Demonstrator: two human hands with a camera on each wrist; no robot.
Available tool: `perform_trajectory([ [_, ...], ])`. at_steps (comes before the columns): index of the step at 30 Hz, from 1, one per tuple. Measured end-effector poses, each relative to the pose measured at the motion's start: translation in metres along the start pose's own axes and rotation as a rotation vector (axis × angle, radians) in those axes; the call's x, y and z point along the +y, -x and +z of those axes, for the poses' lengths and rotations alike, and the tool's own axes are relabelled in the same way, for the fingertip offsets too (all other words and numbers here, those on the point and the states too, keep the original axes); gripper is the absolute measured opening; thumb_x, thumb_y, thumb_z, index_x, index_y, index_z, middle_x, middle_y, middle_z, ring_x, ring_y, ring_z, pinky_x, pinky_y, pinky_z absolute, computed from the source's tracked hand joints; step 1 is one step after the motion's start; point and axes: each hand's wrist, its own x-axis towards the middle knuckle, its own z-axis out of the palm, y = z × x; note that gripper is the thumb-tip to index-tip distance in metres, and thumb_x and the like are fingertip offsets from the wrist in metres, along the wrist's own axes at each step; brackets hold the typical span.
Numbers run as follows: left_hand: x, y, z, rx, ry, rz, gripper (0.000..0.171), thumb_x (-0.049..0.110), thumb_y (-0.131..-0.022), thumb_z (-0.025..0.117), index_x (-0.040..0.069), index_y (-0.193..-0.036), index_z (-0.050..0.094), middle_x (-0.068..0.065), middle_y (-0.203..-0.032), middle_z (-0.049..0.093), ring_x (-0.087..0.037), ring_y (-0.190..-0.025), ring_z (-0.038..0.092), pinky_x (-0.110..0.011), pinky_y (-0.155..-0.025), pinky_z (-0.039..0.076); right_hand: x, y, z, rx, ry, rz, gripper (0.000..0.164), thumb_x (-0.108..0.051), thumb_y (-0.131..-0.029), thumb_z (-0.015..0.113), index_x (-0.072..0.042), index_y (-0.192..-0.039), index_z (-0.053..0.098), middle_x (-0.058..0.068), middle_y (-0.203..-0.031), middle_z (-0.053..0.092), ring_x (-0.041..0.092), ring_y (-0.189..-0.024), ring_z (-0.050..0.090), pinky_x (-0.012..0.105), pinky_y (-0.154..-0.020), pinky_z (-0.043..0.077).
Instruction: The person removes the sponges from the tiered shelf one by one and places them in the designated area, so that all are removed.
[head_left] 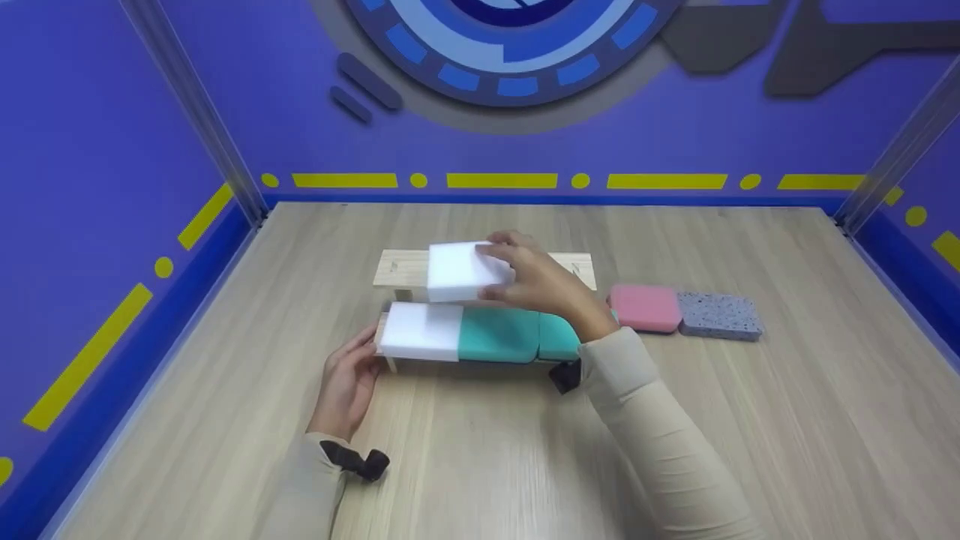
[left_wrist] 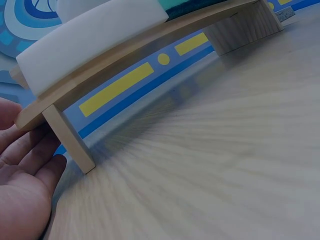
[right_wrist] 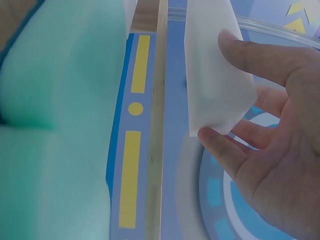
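Note:
My right hand [head_left: 536, 277] pinches a white sponge block [head_left: 461, 271] between thumb and fingers. In the head view the block overlaps the rear wooden rack [head_left: 401, 268]; the right wrist view shows thumb and fingertips on it. My left hand [head_left: 350, 382] grips the left end of the front wooden rack [left_wrist: 75, 92], its thumb at the board's edge and its fingers underneath. On that front rack lie a second white sponge block [head_left: 420, 330], a green sponge [head_left: 499, 334] and another green sponge [head_left: 559, 335], in a row. The right forearm partly hides the rack's right end.
To the right on the wooden table [head_left: 480, 450] lie a pink sponge [head_left: 645, 307] and a grey speckled sponge [head_left: 720, 315], side by side. Blue panels [head_left: 225, 90] with yellow marks wall the table's back and sides. Each wrist carries a black camera mount [head_left: 364, 461].

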Motion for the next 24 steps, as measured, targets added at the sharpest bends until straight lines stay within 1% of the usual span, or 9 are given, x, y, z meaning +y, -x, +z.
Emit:
perform_trajectory([
  [4, 0.000, -0.001, 0.000, -0.003, -0.016, 0.002, 0.049, -0.003, -0.096, 0.039, -0.009, -0.144, 0.033, -0.018, -0.156, 0.027, -0.025, -0.142, 0.031, -0.035, -0.119, 0.027, 0.004, 0.005, -0.005, 0.001, -0.003, -0.009, 0.062, -0.022, -0.084, 0.074, -0.010, -0.141, 0.049, 0.013, -0.145, 0.042, 0.031, -0.130, 0.042, 0.043, -0.109, 0.043],
  [9, -0.001, -0.001, 0.000, -0.001, -0.026, 0.007, 0.049, -0.003, -0.096, 0.040, -0.009, -0.144, 0.033, -0.019, -0.155, 0.029, -0.026, -0.142, 0.032, -0.034, -0.117, 0.030, 0.010, 0.011, -0.011, 0.008, -0.006, -0.018, 0.063, -0.024, -0.085, 0.073, -0.009, -0.141, 0.049, 0.014, -0.146, 0.042, 0.031, -0.129, 0.043, 0.046, -0.107, 0.044],
  [13, -0.001, 0.000, 0.000, 0.002, -0.019, 0.016, 0.049, -0.004, -0.096, 0.039, -0.009, -0.144, 0.033, -0.019, -0.154, 0.030, -0.026, -0.141, 0.033, -0.033, -0.117, 0.031, 0.016, 0.016, -0.015, 0.017, -0.011, -0.020, 0.062, -0.024, -0.085, 0.073, -0.010, -0.140, 0.049, 0.013, -0.146, 0.042, 0.032, -0.128, 0.045, 0.047, -0.107, 0.044],
  [16, -0.001, 0.000, 0.000, 0.001, -0.012, 0.018, 0.049, -0.005, -0.095, 0.039, -0.009, -0.144, 0.032, -0.019, -0.155, 0.029, -0.027, -0.142, 0.032, -0.034, -0.117, 0.030, 0.020, 0.020, -0.018, 0.024, -0.015, -0.007, 0.061, -0.023, -0.085, 0.073, -0.010, -0.140, 0.050, 0.012, -0.146, 0.042, 0.031, -0.127, 0.045, 0.047, -0.106, 0.045],
  [24, 0.000, 0.000, 0.001, 0.000, -0.027, 0.008, 0.050, -0.004, -0.096, 0.040, -0.007, -0.145, 0.032, -0.019, -0.156, 0.026, -0.026, -0.143, 0.031, -0.034, -0.118, 0.029, 0.032, 0.029, -0.026, 0.041, -0.033, 0.003, 0.062, -0.020, -0.084, 0.074, -0.007, -0.140, 0.050, 0.016, -0.147, 0.041, 0.034, -0.129, 0.042, 0.051, -0.107, 0.042],
])
